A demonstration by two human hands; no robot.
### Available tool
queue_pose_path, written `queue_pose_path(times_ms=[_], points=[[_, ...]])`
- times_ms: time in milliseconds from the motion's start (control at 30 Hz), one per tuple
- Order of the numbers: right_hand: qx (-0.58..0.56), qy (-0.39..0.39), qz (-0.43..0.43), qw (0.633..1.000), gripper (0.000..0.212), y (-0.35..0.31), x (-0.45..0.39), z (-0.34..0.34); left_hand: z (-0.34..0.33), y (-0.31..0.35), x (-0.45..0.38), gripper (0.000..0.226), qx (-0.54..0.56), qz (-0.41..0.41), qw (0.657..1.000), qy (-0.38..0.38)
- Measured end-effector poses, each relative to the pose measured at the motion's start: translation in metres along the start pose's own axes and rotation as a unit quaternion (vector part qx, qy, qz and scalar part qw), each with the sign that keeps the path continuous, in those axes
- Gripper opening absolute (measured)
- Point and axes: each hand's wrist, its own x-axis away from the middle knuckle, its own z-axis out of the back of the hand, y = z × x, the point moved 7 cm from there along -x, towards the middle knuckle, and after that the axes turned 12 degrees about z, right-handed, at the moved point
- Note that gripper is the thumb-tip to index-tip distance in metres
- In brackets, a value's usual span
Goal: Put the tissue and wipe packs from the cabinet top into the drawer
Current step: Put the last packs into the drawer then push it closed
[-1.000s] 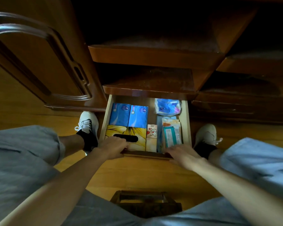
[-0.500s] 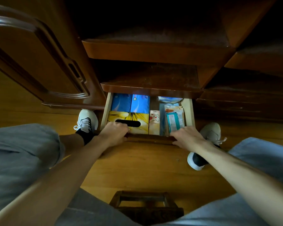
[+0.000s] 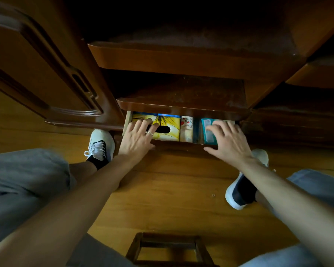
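The low wooden drawer (image 3: 178,144) stands only a narrow way out from the cabinet. Inside show a yellow tissue box (image 3: 170,125) with a dark slot, a small pack with a cartoon print (image 3: 186,124) and a teal wipe pack (image 3: 207,130). Blue packs behind are almost hidden under the cabinet shelf. My left hand (image 3: 138,137) lies with spread fingers over the drawer's front edge and the yellow box. My right hand (image 3: 228,140) lies flat with straight fingers over the front edge and the teal pack. Neither hand holds anything.
An open cabinet door (image 3: 46,74) juts out at the left. Stepped cabinet shelves (image 3: 181,60) overhang the drawer. My feet in white shoes (image 3: 99,144) flank the drawer on the wooden floor (image 3: 172,199). A small wooden stool (image 3: 170,249) sits below me.
The drawer has slid most of the way into the cabinet under both hands. The blue packs and the bag at its back have gone under the shelf. My fingers have straightened over the front edge.
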Motion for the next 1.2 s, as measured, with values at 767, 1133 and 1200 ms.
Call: queue_pose_path(times_ms=[767, 1133, 1200], points=[[-0.662, 0.358, -0.627, 0.202, 0.062, -0.046, 0.071, -0.092, -0.067, -0.011, 0.059, 0.066, 0.778, 0.585, 0.226, -0.037], [-0.711, 0.356, -0.575, 0.193, 0.065, 0.001, 0.010, -0.107, -0.100, -0.018, -0.019, 0.067, 0.820, 0.534, 0.198, -0.060], [-0.706, 0.353, -0.582, 0.193, 0.066, 0.012, -0.010, -0.106, -0.102, -0.019, -0.038, 0.070, 0.804, 0.557, 0.201, -0.056]])
